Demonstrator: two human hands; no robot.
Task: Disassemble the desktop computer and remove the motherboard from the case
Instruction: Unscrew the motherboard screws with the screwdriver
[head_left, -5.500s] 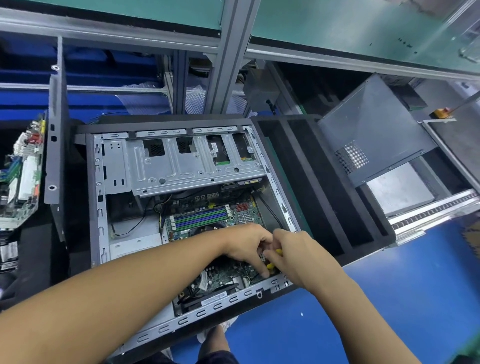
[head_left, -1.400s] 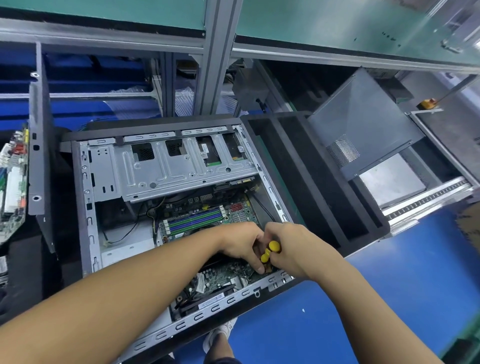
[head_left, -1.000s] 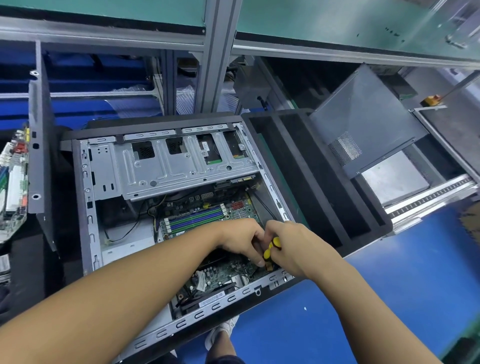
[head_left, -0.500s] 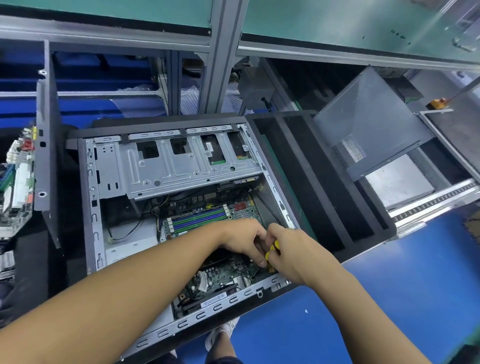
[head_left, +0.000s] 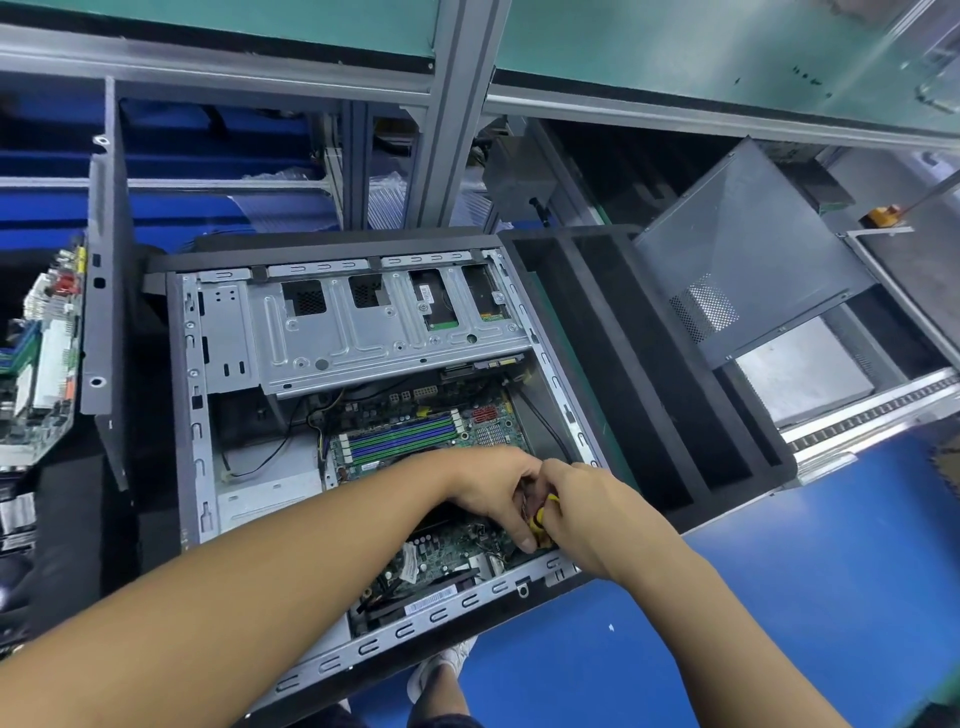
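Looking down from my head, I see both hands meeting over the near right corner of the open case (head_left: 193, 415), close together and touching. My right hand (head_left: 592, 514) is curled round a screwdriver (head_left: 541, 516), of which only a bit of yellow handle shows between the two hands; the tip is hidden. My left hand (head_left: 493, 486) arches over from the left with its fingers (head_left: 527, 544) bent down beside that handle. I cannot tell whether they pinch the shaft or only steady it. The motherboard (head_left: 415, 439) lies flat on the case floor, directly under my hands and spreading away from them to the left and forward. Its long axis runs from the near rail (head_left: 467, 603) toward the far end, where its edge goes under the metal cage (head_left: 363, 332). So I am working at its near right corner, just inside the rail and the right wall. My left forearm crosses the whole near half of the board, so that hand is nearer its middle, while the right hand comes in over the rail at the corner. I judge I am at a mounting screw here. When the board comes free, it will have to slide toward me out from under the cage before it can tilt up.
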